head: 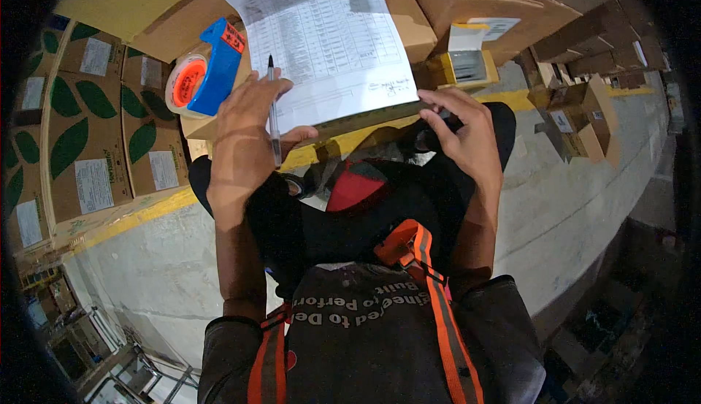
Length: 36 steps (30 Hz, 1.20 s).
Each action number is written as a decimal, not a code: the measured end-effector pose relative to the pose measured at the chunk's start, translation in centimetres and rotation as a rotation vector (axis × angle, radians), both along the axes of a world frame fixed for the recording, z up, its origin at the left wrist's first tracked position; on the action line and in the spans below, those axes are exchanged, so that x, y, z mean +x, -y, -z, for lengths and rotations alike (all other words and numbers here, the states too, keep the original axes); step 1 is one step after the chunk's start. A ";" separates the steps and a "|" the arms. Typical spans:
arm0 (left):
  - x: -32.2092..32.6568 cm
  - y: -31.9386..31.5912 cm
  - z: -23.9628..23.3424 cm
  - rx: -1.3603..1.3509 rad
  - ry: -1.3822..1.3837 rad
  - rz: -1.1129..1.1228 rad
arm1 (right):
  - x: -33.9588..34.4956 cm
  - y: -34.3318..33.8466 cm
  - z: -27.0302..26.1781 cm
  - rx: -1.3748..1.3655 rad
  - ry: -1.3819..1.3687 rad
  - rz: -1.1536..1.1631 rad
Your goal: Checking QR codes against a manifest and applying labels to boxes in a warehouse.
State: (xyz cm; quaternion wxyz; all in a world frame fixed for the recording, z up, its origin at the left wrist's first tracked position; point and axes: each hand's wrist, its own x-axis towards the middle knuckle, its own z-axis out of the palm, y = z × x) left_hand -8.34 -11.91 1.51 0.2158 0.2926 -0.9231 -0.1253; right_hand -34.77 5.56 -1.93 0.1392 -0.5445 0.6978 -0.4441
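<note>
A printed paper sheet [328,37] with a table and handwriting at its lower right lies over a cardboard box in front of me. My left hand [246,113] rests at the sheet's left edge and holds a clear ballpoint pen [274,113], its dark tip pointing away from me. At the lower right corner of the sheet, the thumb and index finger of my right hand [460,122] are close together; whether they pinch the paper I cannot tell. Just beyond my left hand stands a blue tape dispenser [222,81] with a tape roll [186,83].
An open small yellow box [465,67] stands right of the sheet. Stacked cartons with green leaf prints [87,130] fill the left. Larger cardboard boxes [482,4] rise at the back right. An open carton [580,122] sits on the concrete floor [547,196], near a yellow line.
</note>
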 end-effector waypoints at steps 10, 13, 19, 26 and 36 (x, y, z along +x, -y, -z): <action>0.7 0.0 0.4 0.039 -0.046 0.016 | 1.3 0.4 0.6 0.014 0.062 0.102; 0.5 0.1 0.3 0.018 -0.050 0.008 | 1.6 0.7 0.3 0.001 0.029 0.134; -0.1 -0.2 0.0 -0.052 -0.312 -0.093 | 1.8 3.6 -0.9 -0.140 -0.135 0.089; 2.3 -2.0 -2.5 -0.166 -0.736 -0.212 | -1.6 14.4 -0.5 0.013 -0.282 0.132; 12.1 -0.6 1.5 0.219 -1.046 -0.506 | -0.1 19.1 1.3 -0.255 -0.366 0.157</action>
